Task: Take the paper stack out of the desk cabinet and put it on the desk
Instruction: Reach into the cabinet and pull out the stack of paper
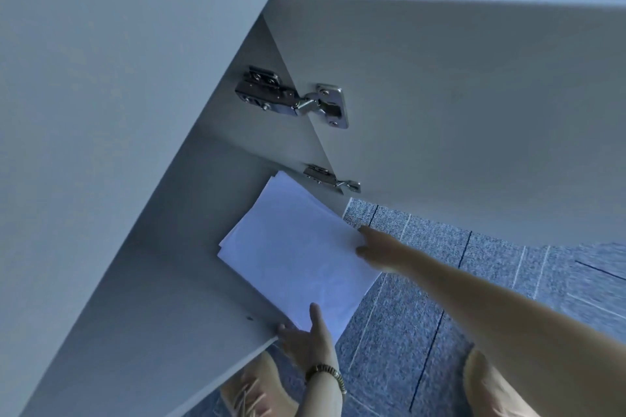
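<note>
From the head view, the paper stack (298,254) is plain white, its sheets slightly fanned, half out over the front edge of the cabinet shelf (189,281). No writing is legible. The left hand (306,337) pinches its near corner; the right hand (379,249) grips its right edge. The cabinet door (474,112) stands open on two metal hinges (294,98) above blue-grey carpet (423,298).
</note>
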The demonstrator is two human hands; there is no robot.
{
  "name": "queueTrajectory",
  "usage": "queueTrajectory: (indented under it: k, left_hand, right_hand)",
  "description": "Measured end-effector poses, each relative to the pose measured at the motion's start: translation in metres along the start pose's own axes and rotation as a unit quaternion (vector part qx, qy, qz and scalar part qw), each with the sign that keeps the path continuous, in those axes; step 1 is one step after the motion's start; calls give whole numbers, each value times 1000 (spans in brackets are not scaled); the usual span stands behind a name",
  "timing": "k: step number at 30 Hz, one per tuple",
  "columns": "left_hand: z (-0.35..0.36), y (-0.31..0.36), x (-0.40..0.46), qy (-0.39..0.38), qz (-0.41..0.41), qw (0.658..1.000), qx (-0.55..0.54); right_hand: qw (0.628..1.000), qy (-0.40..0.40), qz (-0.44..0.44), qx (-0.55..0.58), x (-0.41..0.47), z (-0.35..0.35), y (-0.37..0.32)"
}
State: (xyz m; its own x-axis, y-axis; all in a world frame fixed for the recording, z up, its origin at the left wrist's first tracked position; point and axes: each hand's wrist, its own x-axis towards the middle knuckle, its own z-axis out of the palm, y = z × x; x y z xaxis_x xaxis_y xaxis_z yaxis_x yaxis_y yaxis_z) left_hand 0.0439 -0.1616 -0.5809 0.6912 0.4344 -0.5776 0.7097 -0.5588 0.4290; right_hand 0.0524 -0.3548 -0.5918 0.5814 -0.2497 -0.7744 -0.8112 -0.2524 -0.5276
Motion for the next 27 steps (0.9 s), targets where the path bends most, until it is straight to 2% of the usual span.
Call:
queueTrajectory:
  k: [5, 9, 11, 15, 17, 20, 23, 27]
  left_hand:
    - [-6, -5, 6, -28, -44, 996, -76]
    - [-11, -8, 23, -61, -80, 985, -139]
    - [-17, -6, 22, -116, -95, 974, -171]
    - [-22, 3, 18, -283, -115, 931, -199]
    - [-25, 3, 18, -271, -81, 944, -167]
    - [-34, 8, 2, -202, -9, 977, -72]
    - [-50, 15, -23, -187, 69, 978, -59]
    - [-84, 19, -60, -201, 103, 974, -33]
  right_hand:
    - [994, -102, 39, 23, 3, -11, 17]
    - [999, -38, 1, 22, 17, -10, 7]
    - [998, -15, -23, 51, 22, -7, -2]
    - [998, -4, -34, 52, 22, 1, -11]
    - [998, 6, -36, 41, 14, 0, -13]
    - [999, 17, -43, 22, -5, -2, -19]
    - [999, 29, -36, 12, -37, -4, -29]
    - [998, 56, -16, 24, -98, -18, -36]
